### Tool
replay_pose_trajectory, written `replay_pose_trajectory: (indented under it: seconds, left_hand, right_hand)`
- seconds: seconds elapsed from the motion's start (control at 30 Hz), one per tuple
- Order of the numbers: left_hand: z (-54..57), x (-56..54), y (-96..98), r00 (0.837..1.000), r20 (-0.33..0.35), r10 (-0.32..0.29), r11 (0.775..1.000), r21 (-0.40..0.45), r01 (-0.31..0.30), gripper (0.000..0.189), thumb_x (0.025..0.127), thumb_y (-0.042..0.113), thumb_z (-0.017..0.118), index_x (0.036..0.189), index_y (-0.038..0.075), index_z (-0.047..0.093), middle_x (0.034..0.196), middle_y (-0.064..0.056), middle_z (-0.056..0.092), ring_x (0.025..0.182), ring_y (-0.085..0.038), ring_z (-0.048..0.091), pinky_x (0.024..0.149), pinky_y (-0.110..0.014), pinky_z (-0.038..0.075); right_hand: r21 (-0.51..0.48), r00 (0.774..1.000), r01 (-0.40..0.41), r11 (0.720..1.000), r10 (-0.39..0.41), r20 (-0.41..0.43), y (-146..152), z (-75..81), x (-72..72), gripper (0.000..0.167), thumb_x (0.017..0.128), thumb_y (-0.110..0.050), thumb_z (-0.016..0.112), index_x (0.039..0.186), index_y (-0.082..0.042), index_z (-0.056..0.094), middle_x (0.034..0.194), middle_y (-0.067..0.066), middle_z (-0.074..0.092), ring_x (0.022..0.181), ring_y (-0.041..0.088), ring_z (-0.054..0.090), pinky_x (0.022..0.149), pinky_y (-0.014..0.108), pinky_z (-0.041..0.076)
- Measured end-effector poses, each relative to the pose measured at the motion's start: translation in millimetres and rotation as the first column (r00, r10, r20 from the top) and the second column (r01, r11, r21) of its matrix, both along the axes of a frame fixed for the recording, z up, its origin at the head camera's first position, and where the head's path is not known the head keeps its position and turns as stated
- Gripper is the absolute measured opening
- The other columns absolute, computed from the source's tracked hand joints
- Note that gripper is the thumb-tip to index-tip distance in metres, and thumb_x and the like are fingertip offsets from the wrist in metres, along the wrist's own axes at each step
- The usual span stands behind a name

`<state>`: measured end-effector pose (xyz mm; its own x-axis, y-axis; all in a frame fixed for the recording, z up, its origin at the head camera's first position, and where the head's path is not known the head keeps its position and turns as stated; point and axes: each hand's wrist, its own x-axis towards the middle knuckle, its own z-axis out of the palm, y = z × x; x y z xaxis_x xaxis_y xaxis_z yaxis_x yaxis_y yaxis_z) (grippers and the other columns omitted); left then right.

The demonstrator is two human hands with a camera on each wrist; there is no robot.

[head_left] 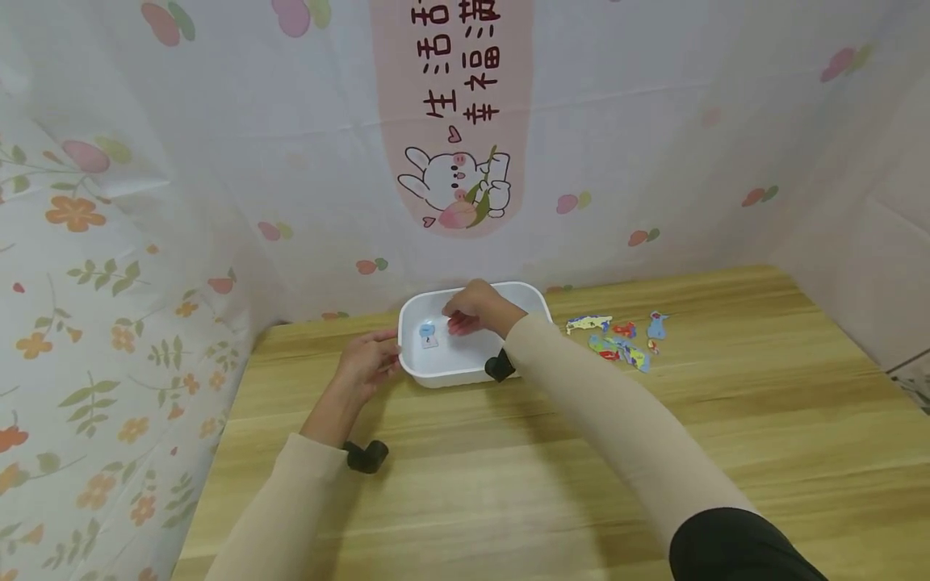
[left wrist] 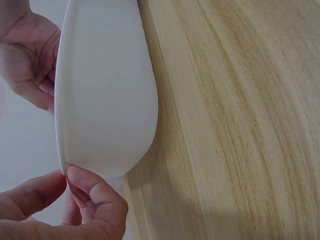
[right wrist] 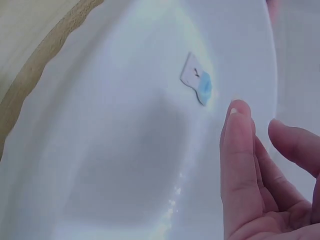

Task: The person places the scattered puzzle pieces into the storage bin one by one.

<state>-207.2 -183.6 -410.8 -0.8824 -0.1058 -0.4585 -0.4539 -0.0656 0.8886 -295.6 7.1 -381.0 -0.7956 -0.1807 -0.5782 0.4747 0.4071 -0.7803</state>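
A white plastic basin (head_left: 465,373) stands on the table against the back cloth. My left hand (head_left: 366,361) pinches its left rim between thumb and fingers; the left wrist view shows this grip on the basin wall (left wrist: 107,90) close up. Over the basin's inside is my right hand (head_left: 483,309). In the right wrist view its fingers (right wrist: 239,160) are extended, the thumb stands apart, and nothing shows between them. On the basin floor lies a small flat piece (right wrist: 197,80), white and light blue with a tiny dark mark.
Right of the basin, several colourful flat cutout pieces (head_left: 617,347) lie loosely on the wooden table (head_left: 465,484). A patterned cloth (head_left: 617,121) hangs right behind the basin, and a floral cloth (head_left: 109,363) borders the left side.
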Motion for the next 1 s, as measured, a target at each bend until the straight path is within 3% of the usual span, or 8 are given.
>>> replay_pose_trajectory:
  seconds: [0.23,0.4,0.6,1.0]
  left_hand:
    - [-0.3,-0.5,-0.2,1.0,-0.003,-0.022,1.0,0.012,0.022,0.041,0.093,-0.001,0.055,0.134,-0.002,0.053,0.097,-0.01,0.061,0.074,-0.012,0.057,0.07,-0.022,0.05]
    - [-0.7,-0.3,-2.6,1.0,0.0,-0.015,1.0,0.012,0.015,0.039,0.094,0.0,0.055,0.133,-0.002,0.052,0.097,-0.009,0.06,0.074,-0.013,0.057,0.07,-0.022,0.05]
    - [-0.4,1.1,-1.9,1.0,0.011,-0.007,1.0,0.0,0.007,0.037,0.095,0.001,0.056,0.132,-0.001,0.054,0.1,-0.01,0.061,0.077,-0.013,0.058,0.078,-0.026,0.053]
    - [1.8,3.1,0.4,1.0,0.02,0.001,1.0,-0.019,-0.001,0.037,0.094,0.001,0.057,0.131,0.001,0.056,0.103,-0.012,0.062,0.076,-0.013,0.059,0.075,-0.024,0.052]
  right_hand:
    - [-0.03,1.0,0.02,0.999,-0.019,0.009,19.5,4.0,3.3,0.029,0.091,-0.008,0.066,0.113,0.011,0.064,0.074,0.012,0.067,0.058,0.017,0.066,0.066,0.028,0.059]
    - [-0.071,0.999,0.032,0.997,-0.032,0.0,33.4,4.4,5.7,0.026,0.09,-0.008,0.065,0.109,0.01,0.065,0.073,0.011,0.068,0.058,0.016,0.067,0.065,0.027,0.059]
    - [-0.081,0.999,0.041,0.996,-0.042,-0.011,55.9,7.4,9.3,0.033,0.091,-0.009,0.066,0.118,0.01,0.062,0.074,0.01,0.069,0.058,0.016,0.068,0.064,0.027,0.059]
    - [-0.112,0.995,0.097,0.989,-0.1,-0.019,96.1,10.0,13.1,0.037,0.092,-0.008,0.064,0.123,0.011,0.059,0.07,0.007,0.068,0.057,0.014,0.068,0.058,0.025,0.058]
